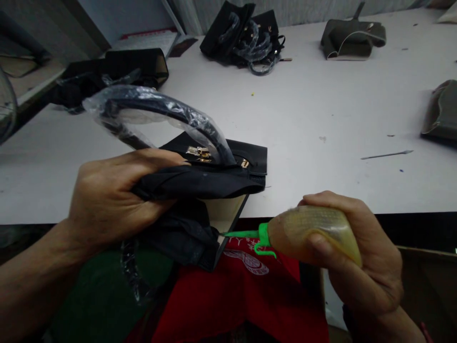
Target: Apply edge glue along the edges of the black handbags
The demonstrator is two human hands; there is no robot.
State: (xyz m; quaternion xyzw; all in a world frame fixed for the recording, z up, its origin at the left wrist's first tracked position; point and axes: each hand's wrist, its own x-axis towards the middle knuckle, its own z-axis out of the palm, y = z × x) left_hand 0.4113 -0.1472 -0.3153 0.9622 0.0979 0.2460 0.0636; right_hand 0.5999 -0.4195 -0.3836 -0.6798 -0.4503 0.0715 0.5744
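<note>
My left hand [110, 195] is closed around the side of a black handbag [214, 178] that lies over the near edge of the white table [285, 119]. The bag's handles [160, 107] are wrapped in clear plastic and arch upward; gold fittings show near its top. My right hand [360, 257] squeezes a soft yellowish glue bottle [314, 233] with a green nozzle [246, 234]. The nozzle tip touches the bag's dark lining at the open lower corner.
More black bags [246, 35] with wrapped handles lie at the back, another black piece [135, 66] at the back left. Olive-green bag parts [352, 38] sit at the back right and right edge [441, 112]. A thin tool [387, 154] lies on the table. Red cloth [243, 295] hangs below.
</note>
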